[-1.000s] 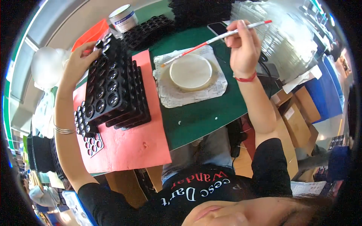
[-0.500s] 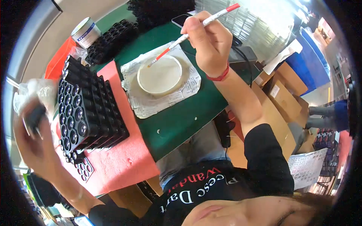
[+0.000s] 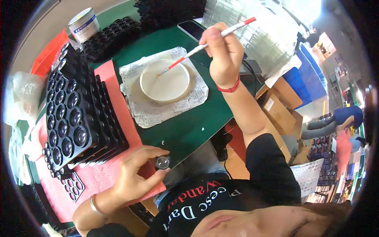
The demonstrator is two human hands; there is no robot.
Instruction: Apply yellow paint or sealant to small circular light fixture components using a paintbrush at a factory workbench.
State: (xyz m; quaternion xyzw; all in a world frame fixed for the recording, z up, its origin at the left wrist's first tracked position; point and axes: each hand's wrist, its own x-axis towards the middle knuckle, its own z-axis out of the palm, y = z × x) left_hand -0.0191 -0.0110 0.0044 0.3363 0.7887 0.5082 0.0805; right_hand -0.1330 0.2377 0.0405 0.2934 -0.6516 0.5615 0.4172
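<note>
Between the thumb and forefinger of my left hand [image 3: 136, 172] is a small round glass lens [image 3: 162, 162], held by its rim over the table's front edge. My right hand [image 3: 226, 55] grips a thin paintbrush [image 3: 197, 49] whose handle is wrapped in white with red ends. The brush tip points down into a shallow round white dish [image 3: 166, 96], which holds something pale. Under the dish lies a sheet of printed paper [image 3: 144, 116]. To the left, a stack of black trays [image 3: 89, 130] carries round lenses in its holes and stands on a pink foam mat [image 3: 104, 173].
A white tin [image 3: 83, 25] stands at the far left beside more black trays [image 3: 110, 37]. A phone [image 3: 191, 29] lies at the back of the green table [image 3: 181, 134]. Cardboard boxes [image 3: 278, 110] sit at the right, and another person [image 3: 335, 122] stands beyond them.
My left hand has come from beyond the tray stack to the table's front edge, with the lens now plainly visible. My right hand and the brush have dipped slightly, the tip now further inside the dish.
</note>
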